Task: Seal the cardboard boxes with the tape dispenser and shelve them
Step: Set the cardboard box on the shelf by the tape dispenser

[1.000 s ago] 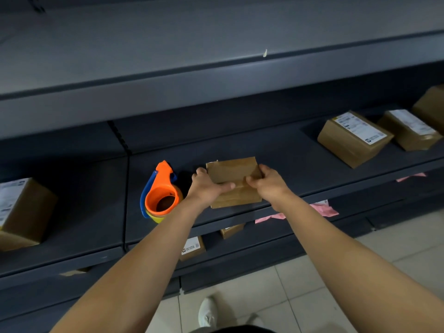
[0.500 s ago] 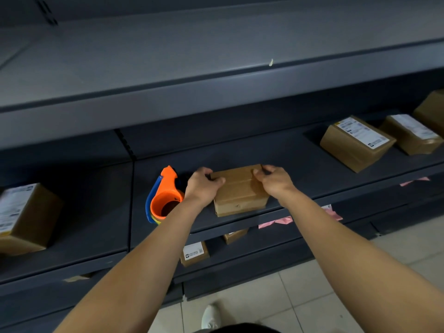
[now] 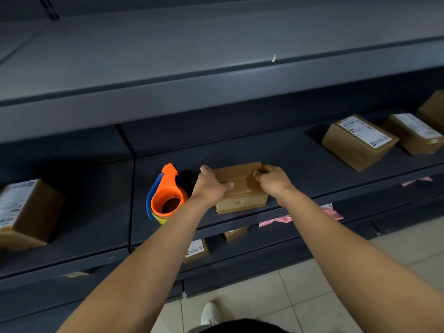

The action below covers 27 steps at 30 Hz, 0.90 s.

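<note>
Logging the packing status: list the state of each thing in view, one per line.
small cardboard box: flaps closed, resting on the shelf, held at both ends.
left hand: grips the box's left end.
right hand: pinches its far right edge.
tape dispenser: lying on the shelf, unheld.
right labelled box: closed, shelved, label up.
left labelled box: closed, shelved.

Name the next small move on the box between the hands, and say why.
Probably free the left hand and reach for the tape dispenser lying right beside it, while the right hand steadies the small box. The box sits on the shelf, both hands grip it, and the dispenser lies untouched.
</note>
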{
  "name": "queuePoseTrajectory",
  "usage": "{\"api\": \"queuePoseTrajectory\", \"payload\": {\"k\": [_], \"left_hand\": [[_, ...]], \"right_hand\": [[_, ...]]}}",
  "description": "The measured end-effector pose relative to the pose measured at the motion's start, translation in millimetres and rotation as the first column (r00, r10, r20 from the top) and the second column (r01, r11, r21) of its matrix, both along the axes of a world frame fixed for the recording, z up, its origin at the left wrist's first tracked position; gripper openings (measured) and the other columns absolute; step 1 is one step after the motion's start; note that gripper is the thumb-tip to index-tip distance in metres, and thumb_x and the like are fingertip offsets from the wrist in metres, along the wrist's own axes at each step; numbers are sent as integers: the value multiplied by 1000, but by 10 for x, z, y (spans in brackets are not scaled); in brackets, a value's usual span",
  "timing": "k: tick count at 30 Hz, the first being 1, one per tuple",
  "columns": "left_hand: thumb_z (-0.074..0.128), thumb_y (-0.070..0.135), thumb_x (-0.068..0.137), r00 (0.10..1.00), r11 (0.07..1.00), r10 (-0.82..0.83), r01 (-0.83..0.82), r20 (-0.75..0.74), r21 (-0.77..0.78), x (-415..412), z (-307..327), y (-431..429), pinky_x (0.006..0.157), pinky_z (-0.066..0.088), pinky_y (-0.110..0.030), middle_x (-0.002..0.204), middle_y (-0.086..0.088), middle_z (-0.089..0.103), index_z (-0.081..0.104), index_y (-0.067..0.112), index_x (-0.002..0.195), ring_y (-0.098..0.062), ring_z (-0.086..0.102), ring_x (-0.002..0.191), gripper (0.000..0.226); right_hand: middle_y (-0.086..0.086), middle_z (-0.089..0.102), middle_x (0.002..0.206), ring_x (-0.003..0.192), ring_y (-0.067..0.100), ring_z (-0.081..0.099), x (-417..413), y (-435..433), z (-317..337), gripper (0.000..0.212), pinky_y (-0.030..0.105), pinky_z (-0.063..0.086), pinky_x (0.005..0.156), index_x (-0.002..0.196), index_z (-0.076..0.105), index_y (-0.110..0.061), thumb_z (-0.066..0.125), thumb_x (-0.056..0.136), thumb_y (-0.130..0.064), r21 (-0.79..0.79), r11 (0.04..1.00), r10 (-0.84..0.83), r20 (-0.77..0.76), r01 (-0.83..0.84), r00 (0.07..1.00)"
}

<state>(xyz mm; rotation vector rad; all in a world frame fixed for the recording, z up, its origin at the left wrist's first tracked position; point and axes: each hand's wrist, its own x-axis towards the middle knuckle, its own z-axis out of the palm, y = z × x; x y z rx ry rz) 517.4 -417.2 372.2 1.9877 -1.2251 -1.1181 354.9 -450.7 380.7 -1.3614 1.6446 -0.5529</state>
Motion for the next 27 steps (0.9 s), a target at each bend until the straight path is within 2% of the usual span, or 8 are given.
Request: {"api": "queuePoseTrajectory", "payload": {"k": [4, 8, 11, 15, 19, 23, 25, 27], "left_hand": [[66, 11, 88, 1000, 1000, -6, 6, -14, -27, -14, 31, -42, 100, 39, -29, 151, -10, 28, 16, 13, 146, -27, 37, 135, 76], [63, 1, 88, 1000, 992, -25, 26, 9, -126, -21, 71, -59, 93, 38, -23, 148, -6, 29, 24, 19, 144, -24, 38, 133, 71], [69, 12, 86, 997, 986, 78, -75, 18, -149, -37, 68, -56, 85, 40, -27, 134, -9, 34, 34, 12, 127, -22, 47, 107, 53], [70, 29, 85, 997, 994, 75, -76, -20, -84, -26, -17, -30, 76, 43, -30, 122, -9, 48, 32, 16, 112, -20, 53, 97, 49], [72, 30, 83, 995, 997, 38, -44, -94, -62, 28, -35, -1, 79, 49, -33, 109, -4, 55, 29, 20, 117, -18, 58, 92, 55], [72, 36, 83, 997, 992, 63, -66, -37, -105, 79, -31, 11, 72, 48, -32, 98, -1, 55, 35, 17, 119, -16, 57, 83, 55], [72, 41, 82, 998, 992, 57, -58, -13, -112, 100, -5, 5, 73, 45, -29, 101, 0, 53, 37, 18, 121, -16, 56, 87, 57], [73, 41, 80, 999, 994, 21, -26, -50, -103, 111, 29, -8, 82, 45, -28, 110, 1, 54, 37, 20, 129, -17, 56, 98, 64]], "right_hand": [[8, 53, 133, 120, 25, 53, -30, -3, 2, 50, 31, 42, 101, 138, 45, -10, 60, 91, -20, 20, 1000, -23, 44, 22, 999], [6, 53, 136, 117, 23, 54, -73, -20, -44, 63, 34, 45, 99, 142, 41, -12, 67, 86, -27, 78, 997, -23, 62, 18, 998], [7, 58, 124, 104, 22, 56, -86, -30, -47, 48, 31, 46, 85, 127, 52, -8, 66, 87, -32, 73, 997, 6, 9, -7, 1000], [10, 52, 133, 117, 25, 53, -64, -30, -70, 58, 27, 42, 90, 140, 38, -10, 60, 93, -34, -12, 1000, 0, -13, 0, 1000], [8, 42, 146, 126, 24, 47, -46, 9, -67, 67, 33, 42, 103, 149, 24, -20, 57, 94, -38, -37, 999, 38, 19, -38, 999], [-2, 34, 152, 134, 20, 40, -94, 9, -39, 101, 38, 35, 111, 154, 5, -27, 74, 81, -36, 127, 976, 153, 164, -175, 974], [1, 33, 153, 136, 21, 39, -110, -15, -45, 98, 36, 34, 112, 154, 6, -24, 72, 83, -32, 107, 979, 163, 116, -176, 980], [6, 36, 151, 134, 23, 40, -94, -38, -2, 81, 29, 35, 107, 152, 17, -15, 64, 90, -35, 8, 994, 108, 48, -108, 993]]}}
